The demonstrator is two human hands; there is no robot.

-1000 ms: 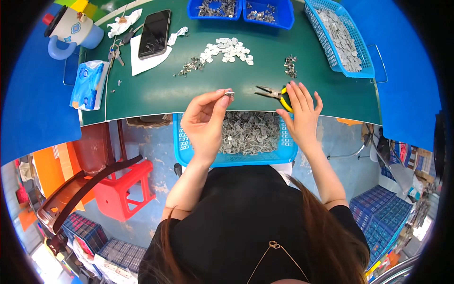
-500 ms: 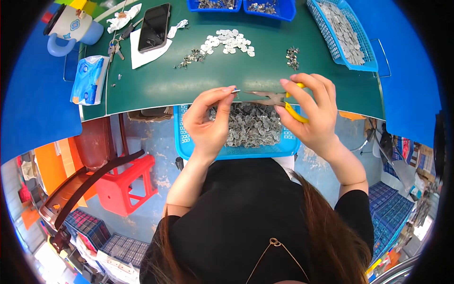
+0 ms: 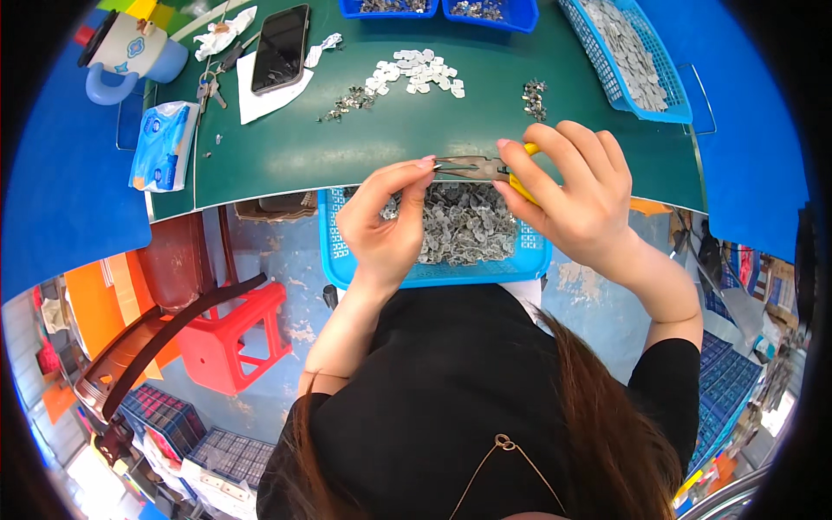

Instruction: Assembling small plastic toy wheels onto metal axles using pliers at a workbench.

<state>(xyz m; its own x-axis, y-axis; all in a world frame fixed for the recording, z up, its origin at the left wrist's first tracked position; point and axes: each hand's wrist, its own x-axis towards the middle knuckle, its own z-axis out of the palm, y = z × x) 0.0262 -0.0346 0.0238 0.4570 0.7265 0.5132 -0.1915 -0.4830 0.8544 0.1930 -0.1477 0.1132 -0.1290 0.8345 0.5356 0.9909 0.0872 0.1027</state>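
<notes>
Between thumb and forefinger, my left hand (image 3: 386, 217) pinches a small part, mostly hidden by the fingertips. My right hand (image 3: 568, 191) is wrapped round the yellow handles of long-nose pliers (image 3: 485, 167). The jaws of the pliers reach the part at my left fingertips; whether they grip it is too small to tell. Below both hands a light-blue basket (image 3: 390, 279) holds many small grey-white pieces with metal bits (image 3: 472, 227). Ahead on the green table (image 3: 303, 156) lie a heap of flat white pieces (image 3: 416, 71) and two little piles of metal clips (image 3: 351, 102).
Two dark-blue trays (image 3: 491, 26) of small metal parts stand at the far edge. A blue mesh basket (image 3: 637, 108) of flat pieces is at right. At left are a phone (image 3: 282, 48), keys (image 3: 210, 91), a tissue pack (image 3: 163, 147), a mug (image 3: 143, 56) and a red stool (image 3: 217, 351).
My right hand has brought the pliers left, so that their jaws now meet the part at my left fingertips. The jaws and handles have drawn closer together. My left hand has hardly moved.
</notes>
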